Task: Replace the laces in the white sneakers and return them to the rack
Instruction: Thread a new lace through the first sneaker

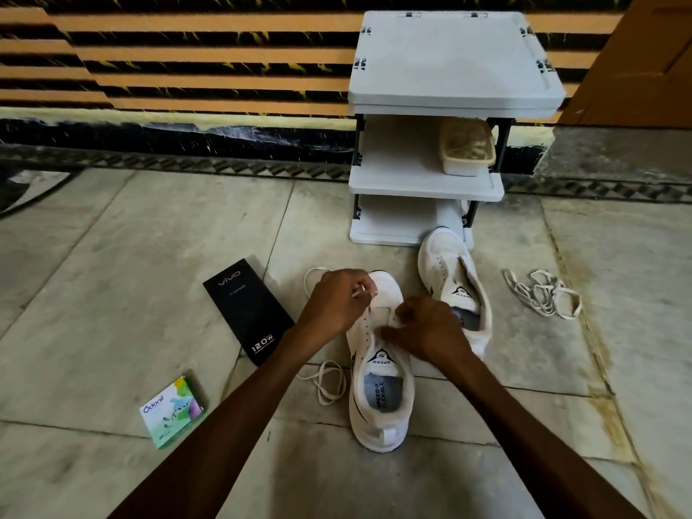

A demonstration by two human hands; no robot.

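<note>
Threading a fresh lace (325,383) through the near sneaker (378,372) in front of the rack (427,189), your left hand (337,303) pinches its tip while your right hand (423,331) grips the eyelet edge, where a slack pinch could miss the hole.

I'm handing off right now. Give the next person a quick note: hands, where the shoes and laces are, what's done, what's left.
Left hand pinches a lace end at the near sneaker's eyelets; right hand steadies its tongue.
Lace trails on the floor left of that sneaker, threading barely begun.
Second sneaker lies unlaced before the rack.
Loose laces lie to the right.
Left: lace both sneakers, return them to the rack.
</note>
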